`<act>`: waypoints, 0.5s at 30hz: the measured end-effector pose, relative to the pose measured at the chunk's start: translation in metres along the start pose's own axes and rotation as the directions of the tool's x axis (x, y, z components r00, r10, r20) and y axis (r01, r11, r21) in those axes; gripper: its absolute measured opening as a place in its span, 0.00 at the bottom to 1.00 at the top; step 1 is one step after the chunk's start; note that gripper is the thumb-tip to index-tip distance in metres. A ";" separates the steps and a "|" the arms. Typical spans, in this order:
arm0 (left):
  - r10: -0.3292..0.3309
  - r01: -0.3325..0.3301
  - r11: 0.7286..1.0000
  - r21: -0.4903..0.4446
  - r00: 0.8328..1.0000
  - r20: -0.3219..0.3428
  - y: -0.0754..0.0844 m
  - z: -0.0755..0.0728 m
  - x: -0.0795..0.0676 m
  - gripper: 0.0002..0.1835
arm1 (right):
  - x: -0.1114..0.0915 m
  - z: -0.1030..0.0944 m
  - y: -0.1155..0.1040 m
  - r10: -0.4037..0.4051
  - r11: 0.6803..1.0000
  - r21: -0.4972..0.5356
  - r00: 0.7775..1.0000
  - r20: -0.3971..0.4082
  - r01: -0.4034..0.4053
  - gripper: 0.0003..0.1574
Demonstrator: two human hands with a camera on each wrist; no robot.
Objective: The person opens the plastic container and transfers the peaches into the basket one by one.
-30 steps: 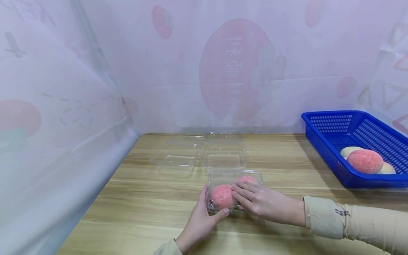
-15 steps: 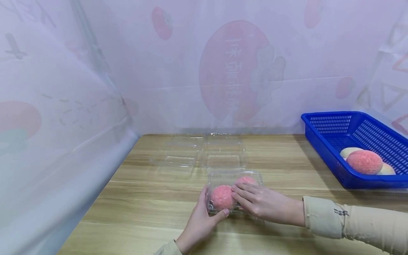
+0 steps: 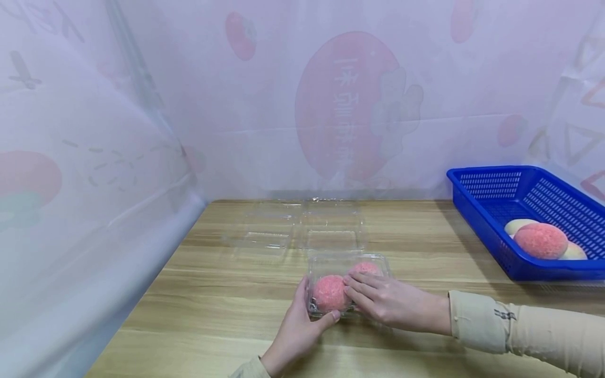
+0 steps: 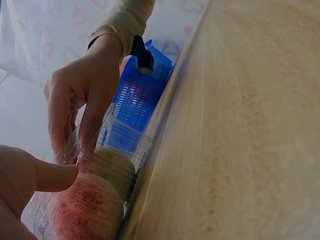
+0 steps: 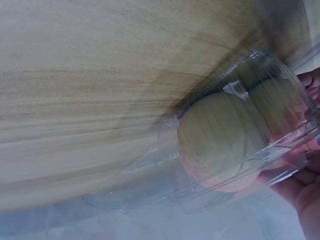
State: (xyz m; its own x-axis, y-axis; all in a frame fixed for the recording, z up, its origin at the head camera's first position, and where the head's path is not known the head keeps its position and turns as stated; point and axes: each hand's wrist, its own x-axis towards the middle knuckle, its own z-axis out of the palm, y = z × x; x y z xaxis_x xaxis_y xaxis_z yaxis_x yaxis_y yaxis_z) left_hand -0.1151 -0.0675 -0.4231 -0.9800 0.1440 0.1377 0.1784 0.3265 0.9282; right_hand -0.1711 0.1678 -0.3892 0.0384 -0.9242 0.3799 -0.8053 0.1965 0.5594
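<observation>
A clear plastic clamshell box sits on the table with round, pink-topped buns inside. My left hand grips the box at its left end, its thumb along the front side. One pink bun lies beside that hand. A second pink bun shows partly behind the fingers of my right hand. In the left wrist view, the right hand's fingers and thumb curl down at the farther bun, whose side is pale. From the right wrist, a pale bun side shows through the plastic.
More clear plastic boxes stand open at the back of the wooden table. A blue perforated basket on the right holds a pink bun and pale ones. A printed curtain hangs behind and to the left.
</observation>
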 end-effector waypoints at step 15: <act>0.010 -0.010 1.000 -0.013 1.000 -0.005 0.003 0.000 -0.003 0.55 | -0.001 0.006 0.004 0.003 0.995 0.096 0.996 -0.091 0.006 0.25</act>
State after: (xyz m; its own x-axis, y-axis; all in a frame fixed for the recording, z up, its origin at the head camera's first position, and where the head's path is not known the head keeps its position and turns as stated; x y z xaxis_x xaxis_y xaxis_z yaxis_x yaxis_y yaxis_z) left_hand -0.1114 -0.0666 -0.4209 -0.9785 0.1424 0.1490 0.1873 0.3125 0.9313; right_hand -0.1778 0.1676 -0.3913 0.0895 -0.8900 0.4472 -0.8584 0.1587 0.4878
